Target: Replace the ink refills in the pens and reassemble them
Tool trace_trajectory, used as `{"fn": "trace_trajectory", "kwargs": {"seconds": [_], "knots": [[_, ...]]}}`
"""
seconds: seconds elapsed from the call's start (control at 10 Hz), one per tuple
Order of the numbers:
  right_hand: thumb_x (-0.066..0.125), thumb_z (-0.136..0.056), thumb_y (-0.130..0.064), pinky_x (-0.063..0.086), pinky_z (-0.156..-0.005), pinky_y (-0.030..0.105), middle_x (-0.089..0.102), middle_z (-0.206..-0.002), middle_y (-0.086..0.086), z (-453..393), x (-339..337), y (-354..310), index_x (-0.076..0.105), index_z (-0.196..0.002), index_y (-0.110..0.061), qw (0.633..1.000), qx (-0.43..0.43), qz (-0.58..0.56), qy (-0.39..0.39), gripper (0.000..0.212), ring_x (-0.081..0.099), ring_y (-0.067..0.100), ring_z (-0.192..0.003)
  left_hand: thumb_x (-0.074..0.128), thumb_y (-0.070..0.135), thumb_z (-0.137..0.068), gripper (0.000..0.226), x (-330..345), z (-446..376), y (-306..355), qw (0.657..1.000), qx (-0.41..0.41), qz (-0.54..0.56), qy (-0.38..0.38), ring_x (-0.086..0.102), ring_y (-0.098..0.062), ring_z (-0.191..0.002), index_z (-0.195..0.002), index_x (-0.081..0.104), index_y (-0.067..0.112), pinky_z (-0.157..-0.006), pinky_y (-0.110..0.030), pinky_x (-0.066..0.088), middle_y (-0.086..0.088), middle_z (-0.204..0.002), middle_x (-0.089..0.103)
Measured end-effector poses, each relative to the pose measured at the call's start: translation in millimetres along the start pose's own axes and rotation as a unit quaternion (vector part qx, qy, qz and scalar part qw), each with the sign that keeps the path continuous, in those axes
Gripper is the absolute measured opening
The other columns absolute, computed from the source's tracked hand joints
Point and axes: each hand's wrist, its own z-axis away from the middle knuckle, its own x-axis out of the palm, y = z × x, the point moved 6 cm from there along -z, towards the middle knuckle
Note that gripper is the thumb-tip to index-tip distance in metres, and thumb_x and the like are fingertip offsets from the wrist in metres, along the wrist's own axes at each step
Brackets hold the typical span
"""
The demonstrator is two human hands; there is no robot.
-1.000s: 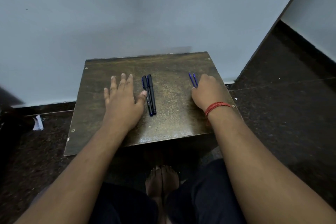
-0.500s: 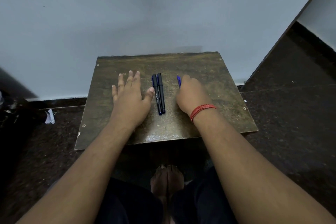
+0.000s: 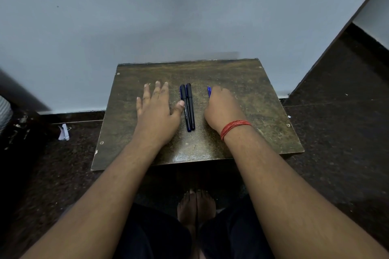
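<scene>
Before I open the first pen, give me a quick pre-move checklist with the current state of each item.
1. Both pens on the board, side by side, within reach: ok.
2. Pens capped and assembled, none opened yet: ok.
3. Left hand free to pick up a pen: ok; it lies flat, thumb touching the nearer pen.
4. Blue refills at hand: ok; their tips show past the right hand.
5. Refill count matches the two pens: cannot tell, the hand covers most of them.
6. Right hand's grip on the refills: cannot tell, the fingers are hidden.
</scene>
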Motion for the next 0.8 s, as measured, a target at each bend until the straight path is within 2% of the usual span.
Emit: {"fn": "trace_trajectory", "kwargs": {"seconds": [0.3, 0.4, 0.5, 0.6, 0.7, 0.8], "knots": [[0.052, -0.09, -0.004, 0.038, -0.069, 0.033, 0.053, -0.115, 0.013, 3.1, -3.0, -1.1, 0.052, -0.12, -0.008, 1.0, 0.002, -0.01, -0.003, 0.031, 0.045, 0.022, -0.082, 0.043, 0.049, -0.103, 0.071, 2.8, 0.2, 1.4, 1.0, 0.005, -0.014, -0.003, -0.005, -0.024, -0.159, -0.161, 0.02, 0.018, -0.126, -0.051, -0.002, -0.005, -0.172, 0.013], [0.053, -0.091, -0.008, 0.037, -0.068, 0.033, 0.053, -0.111, 0.01, 4.3, -6.0, -0.3, 0.053, -0.116, -0.009, 1.0, -0.012, -0.008, 0.018, 0.026, 0.047, 0.021, -0.083, 0.043, 0.049, -0.103, 0.071, 3.5, 1.7, 3.2, 1.0, 0.008, -0.018, -0.002, -0.005, -0.025, -0.159, -0.161, 0.02, 0.017, -0.126, -0.051, -0.003, -0.005, -0.172, 0.013], [0.054, -0.094, -0.019, 0.04, -0.071, 0.033, 0.056, -0.106, 0.005, 7.6, -17.8, -0.1, 0.056, -0.11, -0.012, 0.994, -0.048, 0.015, 0.094, 0.018, 0.049, 0.02, -0.09, 0.042, 0.049, -0.103, 0.071, 3.4, 3.5, 5.2, 0.999, 0.01, -0.032, -0.004, -0.005, -0.026, -0.159, -0.162, 0.018, 0.018, -0.125, -0.051, -0.004, -0.006, -0.172, 0.013], [0.056, -0.095, -0.033, 0.047, -0.084, 0.04, 0.059, -0.114, 0.005, 13.6, -21.9, 2.1, 0.057, -0.114, -0.014, 0.986, -0.076, 0.034, 0.142, 0.027, 0.052, 0.025, -0.105, 0.039, 0.051, -0.103, 0.071, 6.5, 8.0, 7.3, 0.998, 0.02, -0.055, -0.007, -0.005, -0.026, -0.159, -0.162, 0.017, 0.018, -0.125, -0.051, -0.005, -0.006, -0.172, 0.013], [0.053, -0.095, -0.044, 0.041, -0.097, 0.047, 0.058, -0.127, 0.006, 26.2, -15.8, 2.4, 0.053, -0.125, -0.016, 0.989, -0.081, 0.047, 0.114, 0.041, 0.05, 0.027, -0.119, 0.036, 0.052, -0.103, 0.072, 5.6, 20.2, 8.3, 0.996, 0.019, -0.082, -0.017, -0.004, -0.029, -0.159, -0.162, 0.015, 0.018, -0.125, -0.054, -0.004, -0.007, -0.172, 0.011], [0.048, -0.095, -0.052, 0.03, -0.11, 0.055, 0.047, -0.147, 0.006, 39.9, -11.2, 5.2, 0.042, -0.142, -0.019, 0.992, -0.084, 0.057, 0.078, 0.058, 0.037, 0.028, -0.138, 0.031, 0.054, -0.103, 0.072, 4.4, 39.6, 9.6, 0.992, 0.029, -0.121, -0.017, -0.006, -0.03, -0.158, -0.162, 0.012, 0.017, -0.125, -0.056, -0.005, -0.008, -0.172, 0.007]]}}
